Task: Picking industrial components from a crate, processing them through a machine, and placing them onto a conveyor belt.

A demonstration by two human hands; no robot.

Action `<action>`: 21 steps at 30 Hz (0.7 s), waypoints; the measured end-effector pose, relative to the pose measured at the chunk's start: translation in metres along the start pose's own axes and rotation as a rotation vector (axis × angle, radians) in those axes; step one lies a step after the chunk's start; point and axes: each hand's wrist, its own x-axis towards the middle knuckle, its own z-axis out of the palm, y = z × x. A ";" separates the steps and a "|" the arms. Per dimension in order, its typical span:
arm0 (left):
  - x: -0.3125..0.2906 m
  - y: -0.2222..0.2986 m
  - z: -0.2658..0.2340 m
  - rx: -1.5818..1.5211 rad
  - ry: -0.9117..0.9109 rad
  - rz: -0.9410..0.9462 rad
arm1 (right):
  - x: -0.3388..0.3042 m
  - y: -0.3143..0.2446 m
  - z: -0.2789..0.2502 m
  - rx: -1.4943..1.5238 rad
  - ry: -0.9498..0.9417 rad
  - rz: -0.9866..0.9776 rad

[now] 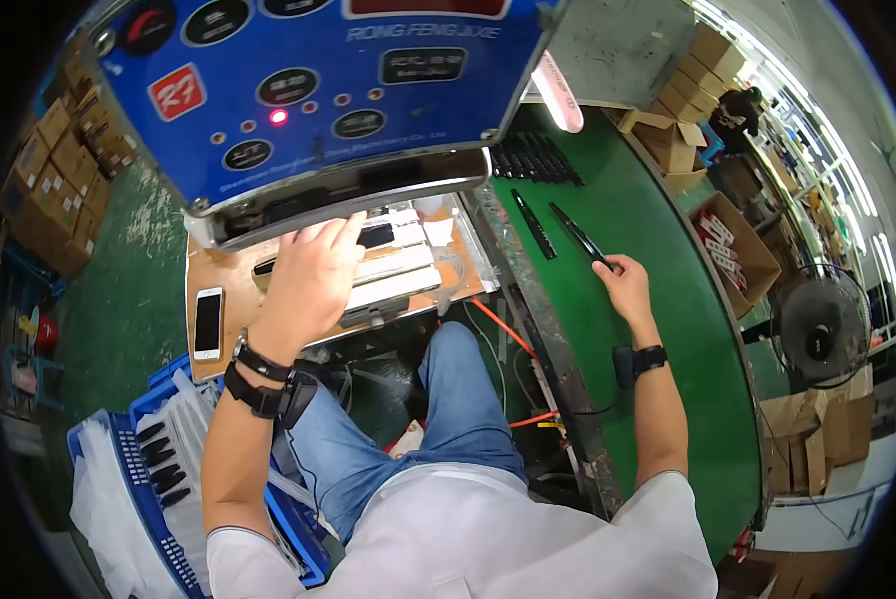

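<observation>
My left hand (318,270) reaches over the metal fixture (393,270) on the wooden board, its fingers stretched out and their tips partly hidden at the lower edge of the blue control panel (338,110). Beside those fingers sits a small black part (376,236); a dark end of something (263,268) shows at the hand's other side. Over the green bench at the right, my right hand (625,287) pinches the near end of a slim black stick-shaped part (576,231). A similar black piece (535,225) lies to its left.
Several black pieces (538,160) lie in a row farther back on the green bench (668,399). A white phone (208,324) rests on the board (233,295). Blue crates (128,449) with wrapped black-ended pieces stand at lower left. A fan (820,324) and cartons (738,250) are at right.
</observation>
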 end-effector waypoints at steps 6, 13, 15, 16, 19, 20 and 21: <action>-0.054 0.007 -0.031 0.011 0.137 -0.062 | 0.012 0.001 0.061 -0.263 -0.110 0.039; -0.269 -0.053 -0.049 -0.048 0.436 -0.753 | 0.065 0.086 0.080 -0.037 -0.238 -0.120; -0.363 -0.079 -0.058 0.049 0.525 -1.018 | 0.072 0.110 0.089 0.018 -0.127 -0.430; -0.418 -0.090 -0.062 0.121 0.578 -1.153 | 0.077 0.100 0.097 0.035 -0.148 -0.461; -0.562 -0.111 -0.096 0.217 0.501 -1.574 | 0.068 0.069 0.086 -0.098 -0.245 -0.254; -0.591 -0.116 -0.108 0.180 0.359 -1.742 | 0.064 0.059 0.079 -0.058 -0.269 -0.229; -0.615 -0.120 -0.110 0.167 0.355 -1.738 | 0.056 0.050 0.068 -0.022 -0.291 -0.199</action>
